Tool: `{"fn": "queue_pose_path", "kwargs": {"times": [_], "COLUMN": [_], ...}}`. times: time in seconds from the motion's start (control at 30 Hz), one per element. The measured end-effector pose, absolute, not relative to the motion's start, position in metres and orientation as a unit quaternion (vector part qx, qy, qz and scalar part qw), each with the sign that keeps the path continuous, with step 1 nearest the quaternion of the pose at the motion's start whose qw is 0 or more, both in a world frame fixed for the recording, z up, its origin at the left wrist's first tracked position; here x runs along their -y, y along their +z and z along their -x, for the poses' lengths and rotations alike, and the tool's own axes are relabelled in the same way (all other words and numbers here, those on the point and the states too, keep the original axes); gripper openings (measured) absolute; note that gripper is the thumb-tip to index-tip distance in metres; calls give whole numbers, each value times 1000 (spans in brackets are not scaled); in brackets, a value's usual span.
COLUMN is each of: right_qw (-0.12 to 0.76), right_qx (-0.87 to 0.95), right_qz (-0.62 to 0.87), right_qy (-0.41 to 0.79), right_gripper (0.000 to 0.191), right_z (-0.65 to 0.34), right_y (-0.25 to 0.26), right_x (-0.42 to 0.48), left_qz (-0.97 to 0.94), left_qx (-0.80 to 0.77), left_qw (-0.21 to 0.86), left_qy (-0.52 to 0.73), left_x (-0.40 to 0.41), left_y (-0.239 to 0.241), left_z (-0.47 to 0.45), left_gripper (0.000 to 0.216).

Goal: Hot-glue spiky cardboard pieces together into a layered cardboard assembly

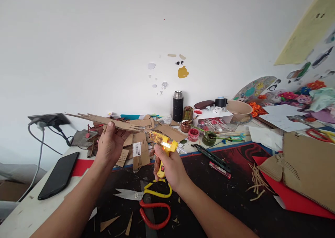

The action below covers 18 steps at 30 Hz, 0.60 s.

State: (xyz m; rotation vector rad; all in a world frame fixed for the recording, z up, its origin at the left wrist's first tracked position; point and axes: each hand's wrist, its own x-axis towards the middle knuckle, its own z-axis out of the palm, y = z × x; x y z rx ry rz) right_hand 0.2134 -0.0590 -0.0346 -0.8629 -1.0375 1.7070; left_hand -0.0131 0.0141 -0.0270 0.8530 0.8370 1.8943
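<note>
My left hand is closed around a long, jagged strip of cardboard, raised above the table with its narrow points toward the left. In my right hand is a yellow hot glue gun, fingers wrapped about its handle and a small orange light showing. The gun's nozzle is at the right end of the strip; whether they touch I cannot tell. Below the glue gun lie scissors with one yellow and one red handle, blades apart.
A black phone lies at the left near a power outlet with cables. Cardboard scraps, paint jars and a black flask stand along the back. Right are a utility knife, twine pieces and a cardboard sheet.
</note>
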Motion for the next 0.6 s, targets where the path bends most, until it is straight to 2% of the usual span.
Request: {"fn": "queue_pose_path", "kwargs": {"times": [0.6], "right_qw": [442], "right_qx": [441], "right_qz": [333], "right_qy": [707], "right_gripper": [76], "right_z": [-213], "right_y": [-30], "right_x": [63], "left_qz": [-349], "left_qx": [-339], "left_qw": [425], "left_qy": [763], "left_x": [-12], "left_y": [-28], "left_z": [5], "left_gripper": [58]}}
